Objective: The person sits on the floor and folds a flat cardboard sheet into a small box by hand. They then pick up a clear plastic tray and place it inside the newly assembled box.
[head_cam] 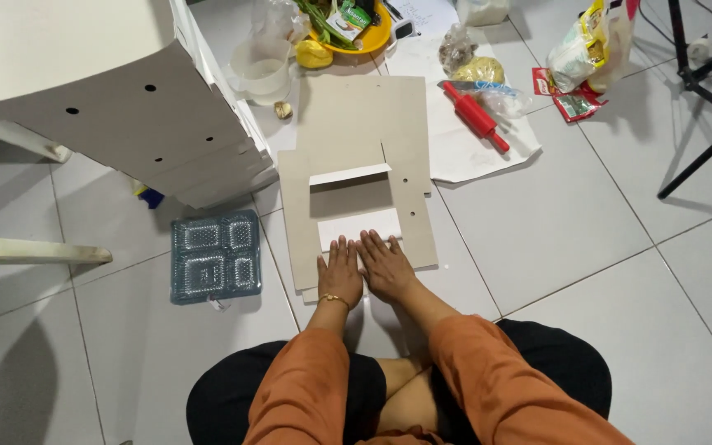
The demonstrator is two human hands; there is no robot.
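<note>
A flat grey cardboard box blank lies on the tiled floor in front of me, with two white flaps folded up near its middle. My left hand and my right hand lie side by side, palms down, pressing the near flap and the near edge of the blank. Both hands are flat with fingers together and hold nothing. A gold bracelet sits on my left wrist. My orange sleeves and crossed legs fill the bottom of the view.
A stack of folded cardboard boxes rises at the left. A clear plastic compartment tray lies left of my hands. Beyond are a red rolling pin on white paper, a plastic jug, an orange bowl of vegetables, food packets and a black stand.
</note>
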